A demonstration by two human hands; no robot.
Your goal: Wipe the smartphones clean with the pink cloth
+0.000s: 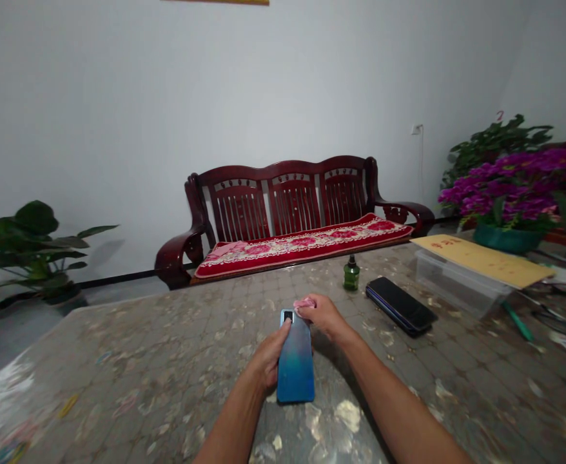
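A blue phone (296,367), back side up with its dark camera block near the far end, is held over the table. My left hand (269,357) grips it along its left edge, the thumb lying by the camera block. In my right hand (325,316) is a bunched pink cloth (304,303), pinched against the phone's far right corner. Beyond my right hand stands a small green bottle (351,274) with a dark top. A dark phone (401,305) lies on the table to the right, apparently on top of another flat item.
The table (167,361) has a patterned cover. On the right are a clear plastic box (457,283) under a yellow envelope (486,258), a green-handled tool (519,322) and purple flowers (519,187). A wooden bench (287,200) with a red cushion stands behind.
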